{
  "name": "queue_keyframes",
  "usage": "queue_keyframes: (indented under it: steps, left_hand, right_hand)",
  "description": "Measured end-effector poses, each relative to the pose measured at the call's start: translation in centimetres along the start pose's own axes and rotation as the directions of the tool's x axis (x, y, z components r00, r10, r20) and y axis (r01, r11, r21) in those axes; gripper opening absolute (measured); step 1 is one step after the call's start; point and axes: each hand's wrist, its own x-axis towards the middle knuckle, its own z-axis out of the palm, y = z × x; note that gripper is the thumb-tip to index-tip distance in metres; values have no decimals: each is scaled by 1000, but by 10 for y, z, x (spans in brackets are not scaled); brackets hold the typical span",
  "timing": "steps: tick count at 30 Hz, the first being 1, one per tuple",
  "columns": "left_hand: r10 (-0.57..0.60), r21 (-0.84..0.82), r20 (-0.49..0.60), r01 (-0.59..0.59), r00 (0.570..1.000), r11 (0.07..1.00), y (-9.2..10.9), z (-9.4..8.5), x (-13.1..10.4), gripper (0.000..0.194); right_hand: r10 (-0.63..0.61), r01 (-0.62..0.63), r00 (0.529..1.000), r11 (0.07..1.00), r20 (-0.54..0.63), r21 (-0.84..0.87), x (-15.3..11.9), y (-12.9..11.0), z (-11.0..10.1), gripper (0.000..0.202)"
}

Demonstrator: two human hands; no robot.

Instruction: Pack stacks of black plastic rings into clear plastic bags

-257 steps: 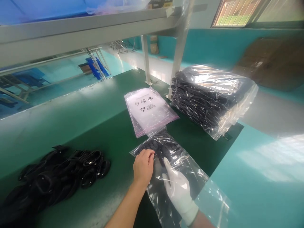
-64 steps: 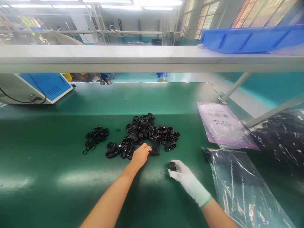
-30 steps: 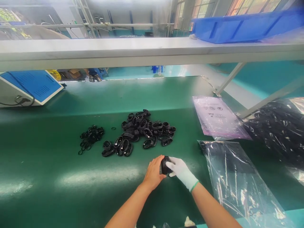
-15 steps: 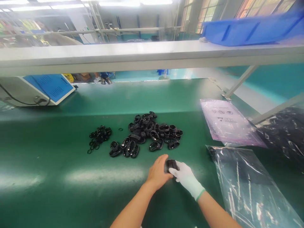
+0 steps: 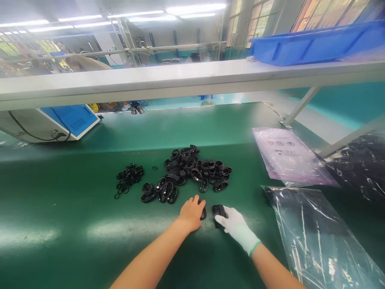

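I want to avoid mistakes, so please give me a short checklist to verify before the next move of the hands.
1. Right hand holds the coil bundle: ok, fingers around it.
2. Left hand grips the single coil firmly: cannot tell, the fingers hide part of it.
3. Small rings lie apart from the coil pile: ok, green surface shows between.
4. Both hands gloved: not ok, only the right is; the left is bare.
5. Large clear bag lies beyond the right hand's side, untouched: ok.
6. Bag mouth open: cannot tell.
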Motion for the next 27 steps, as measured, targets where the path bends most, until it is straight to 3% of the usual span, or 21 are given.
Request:
queue_keyframes:
  steps: [2,5,8,11,14,20,23,25,27]
  left_hand:
    - [-112,13,-22,113,993,994,10,5,0,67]
    - [-159,-22,-38,159,986,987,15,9,-2,65]
    - [-118,-290,-42,101,992,952,9,17,-11,76]
    - [-64,-549,-101,-2,993,836,3,30,-21,76]
    - [-52,-612,-150,-52,987,789,3,45,-23,74]
    - [-22,-573,-241,-124,970,810,10,65,-16,73]
    - [-7,-541,-229,-122,973,832,6,62,-16,74]
    - [65,-500,-176,-146,982,853,-1,50,-15,75]
    - [155,-429,-140,-201,978,880,-10,30,-8,62]
  right_hand:
    - [-1,1,1000,1000,-6,-5,-1,-1,-1,33]
    - [0,0,1000,1000,-23,-1,-7,-5,-4,34]
    - [4,-4,999,1000,-40,9,-13,-10,-7,35]
    - [-3,4,1000,1000,-26,15,-16,-15,-10,34]
    - [-5,6,1000,1000,-20,20,-17,-17,-12,33]
    - [-9,9,999,1000,-32,-18,-19,-19,-13,31]
    - [-24,18,998,996,-66,-83,-19,-23,-8,32]
    - [-2,-12,994,991,-106,-134,-18,-27,-4,35]
    - [43,-63,991,985,-127,-158,-18,-30,-2,38]
